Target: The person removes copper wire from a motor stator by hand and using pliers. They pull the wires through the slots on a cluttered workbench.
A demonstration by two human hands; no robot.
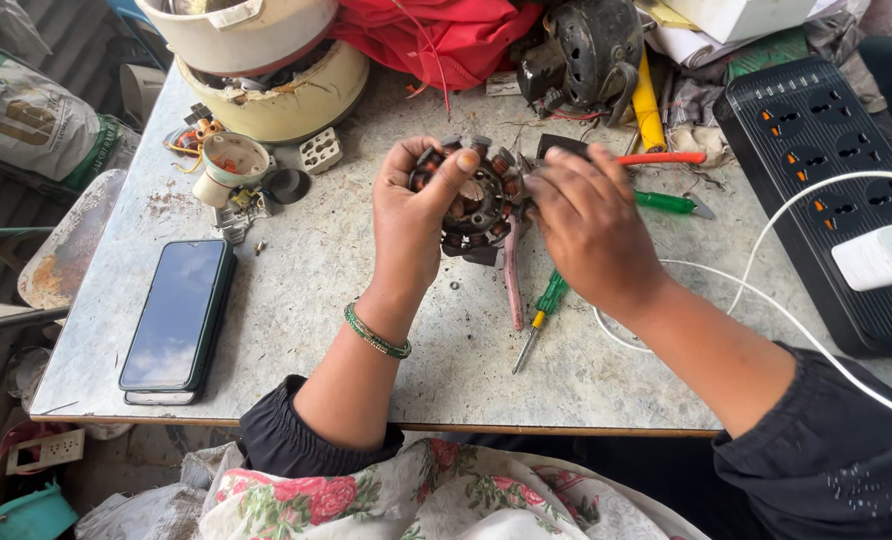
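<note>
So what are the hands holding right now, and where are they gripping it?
The left hand grips a round metal motor stator with copper coils by its left rim; the right hand touches its right edge.

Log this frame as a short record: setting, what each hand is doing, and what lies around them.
setting: worn grey table, seen from above
left hand: grips stator from the left, thumb over its rim
right hand: fingers at stator's right edge
near hands: pliers, green screwdriver on table
left side: phone, face up
right side: black power strip, white plug in it
back: motor, red cloth
</note>
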